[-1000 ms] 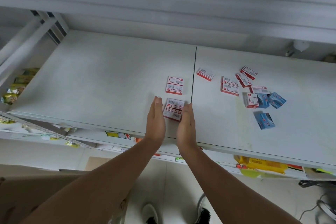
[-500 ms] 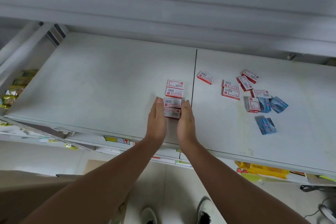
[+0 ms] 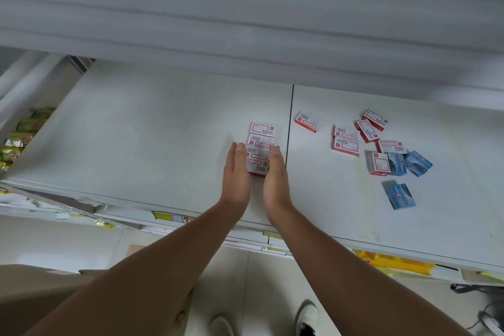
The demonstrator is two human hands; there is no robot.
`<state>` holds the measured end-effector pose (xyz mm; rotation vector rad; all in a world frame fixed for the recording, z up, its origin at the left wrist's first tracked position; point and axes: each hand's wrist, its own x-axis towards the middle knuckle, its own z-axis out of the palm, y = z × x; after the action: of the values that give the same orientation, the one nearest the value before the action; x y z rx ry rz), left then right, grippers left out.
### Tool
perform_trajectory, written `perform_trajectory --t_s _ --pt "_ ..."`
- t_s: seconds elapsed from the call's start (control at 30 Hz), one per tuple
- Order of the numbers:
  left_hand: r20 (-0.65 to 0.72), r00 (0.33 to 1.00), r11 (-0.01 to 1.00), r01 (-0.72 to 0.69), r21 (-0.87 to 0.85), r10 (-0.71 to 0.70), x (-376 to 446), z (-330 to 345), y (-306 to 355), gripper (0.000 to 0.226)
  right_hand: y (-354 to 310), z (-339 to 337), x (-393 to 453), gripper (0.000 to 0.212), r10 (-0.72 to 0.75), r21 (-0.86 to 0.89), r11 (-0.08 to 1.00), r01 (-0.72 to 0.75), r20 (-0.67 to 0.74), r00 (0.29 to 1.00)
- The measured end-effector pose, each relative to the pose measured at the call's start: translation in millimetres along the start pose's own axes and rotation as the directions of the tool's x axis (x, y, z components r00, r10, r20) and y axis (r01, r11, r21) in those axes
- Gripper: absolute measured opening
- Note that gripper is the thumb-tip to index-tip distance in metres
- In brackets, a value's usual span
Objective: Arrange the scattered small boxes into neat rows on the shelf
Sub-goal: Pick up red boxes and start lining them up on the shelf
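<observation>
Both hands flat and upright on the pale grey metal shelf (image 3: 152, 128), palms facing each other, fingers straight and together, not curled around anything. Left hand (image 3: 236, 172) presses against the left side of the column of red-and-white small cardboard boxes (image 3: 260, 148); right hand (image 3: 276, 174) presses against its right side. No grip as such, just a squeeze between two flat palms.

The column is four boxes, stacked front to back and touching, label faces up, sitting just left of the dark seam (image 3: 289, 128) between the two shelf panels. Only the two near boxes are between the palms; the two far ones stick out past the fingertips.

Right panel is a mess:
- lone red-and-white box (image 3: 307, 121) just right of the seam, tilted
- pair of red-and-white boxes (image 3: 345, 141) lying side by side, touching
- two more red-and-white boxes (image 3: 371, 124) at the back, angled, overlapping
- one flat red-and-white box (image 3: 390, 146), and one red-and-white box standing on edge (image 3: 378, 163) just in front of it
- two blue boxes (image 3: 409, 163) touching the upright one (they lean on each other, exact overlap unclear)
- a single blue box (image 3: 399, 196) apart, nearer the shelf front

Yellow packaging (image 3: 392, 260) visible on the shelf below; white shoes (image 3: 307, 318) on the floor.
</observation>
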<state>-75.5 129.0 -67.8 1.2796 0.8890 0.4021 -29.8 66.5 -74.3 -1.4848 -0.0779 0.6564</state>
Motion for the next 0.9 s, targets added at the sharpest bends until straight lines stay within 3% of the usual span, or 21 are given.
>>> perform_trajectory --t_s 0.5,0.67,0.73,0.77,0.9 --pt "0.007 1.000 0.999 0.010 0.044 -0.011 11.3 -0.7 0.5 0.075 -3.4 -5.9 14.8 0.046 0.048 -0.037 0.998 -0.046 0.044 0.998" --pt "-0.037 0.997 0.983 -0.066 0.174 0.074 0.7 -14.2 6.4 0.058 -15.8 -18.8 6.4 0.041 -0.001 -0.118 0.993 0.008 0.060 0.998" --pt "-0.033 0.988 0.938 -0.135 0.318 0.153 -3.2 -27.7 4.8 0.055 -26.5 -28.3 -0.8 0.033 -0.040 -0.212 0.976 0.047 0.039 0.998" --pt "-0.008 0.983 0.904 -0.164 0.395 0.182 -5.5 -35.5 4.7 0.056 -30.1 -34.2 -4.0 0.039 -0.067 -0.271 0.960 0.071 0.026 0.997" --pt "0.172 0.953 0.644 -0.295 0.706 0.248 -14.0 -61.5 11.7 0.061 -40.9 -58.5 -12.9 0.056 -0.131 -0.580 0.800 0.155 0.082 0.988"
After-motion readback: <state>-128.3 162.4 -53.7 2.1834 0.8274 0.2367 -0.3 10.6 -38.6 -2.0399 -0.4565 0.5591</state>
